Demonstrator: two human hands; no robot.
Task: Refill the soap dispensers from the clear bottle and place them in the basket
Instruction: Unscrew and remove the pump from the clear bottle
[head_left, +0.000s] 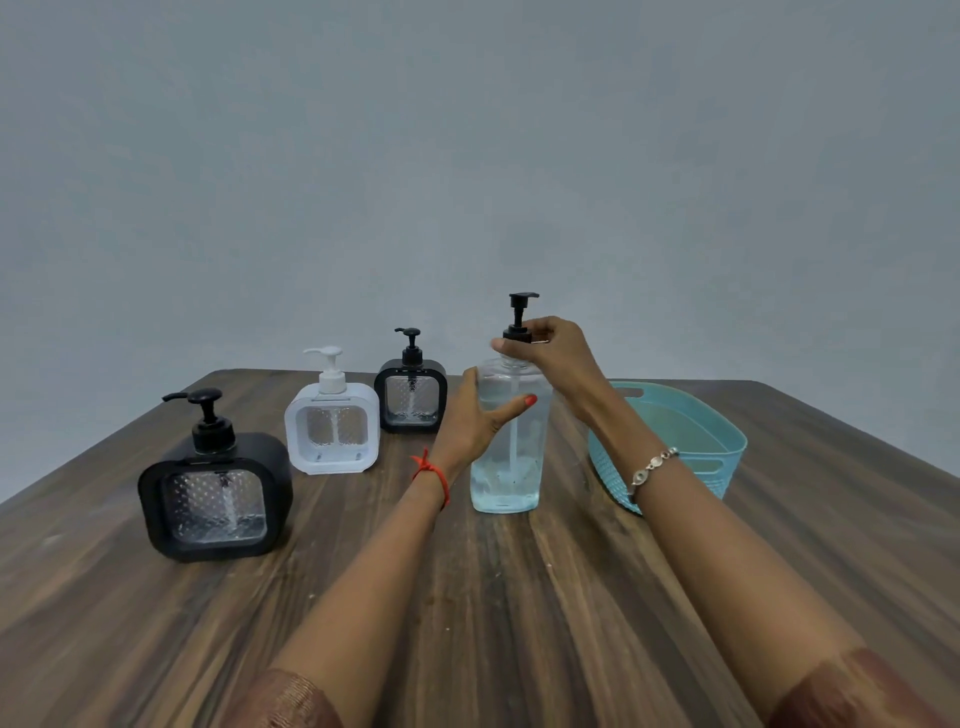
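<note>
A tall clear bottle (506, 467) of bluish liquid stands upright at the table's middle, topped by a black pump (521, 317). My left hand (475, 418) wraps around the bottle's left side. My right hand (553, 351) grips the collar of the black pump from the right. Three squarish dispensers stand to the left: a large black one (215, 499) nearest, a white one (332, 426) behind it, and a small black one (412, 395) farthest back. All three stand upright with their pumps on.
A light blue plastic basket (724, 447) with handle slots sits on the right, partly behind my right forearm. The dark wooden table (467, 597) ends at its far edge just behind the dispensers; a plain grey wall lies beyond.
</note>
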